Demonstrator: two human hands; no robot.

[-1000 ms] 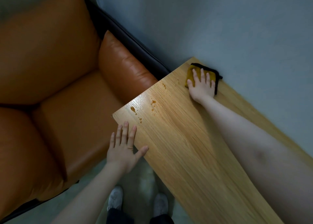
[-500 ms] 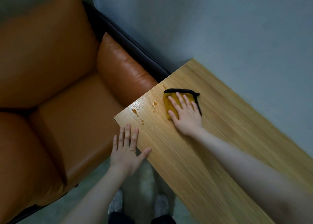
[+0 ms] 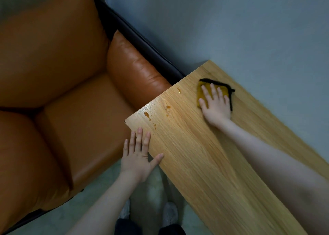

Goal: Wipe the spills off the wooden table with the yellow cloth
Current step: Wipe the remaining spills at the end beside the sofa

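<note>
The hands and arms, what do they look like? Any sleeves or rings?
Both arms are bare, with no sleeves in view. The left hand and right hand wear no gloves, and no rings, watch or bracelet show. The fingers are bare, with short nails.

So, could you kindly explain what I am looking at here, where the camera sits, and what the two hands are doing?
There is no machine: a person wears a camera on the head, looking down at their own arms. The right hand presses flat on a yellow cloth with a dark edge, lying on the wooden table. The left hand rests open at the table's near edge, holding nothing. Several amber spills sit near the table's end, apart from the cloth and not yet wiped. An orange sofa stands beside the table, and the person's shoes show below.
</note>
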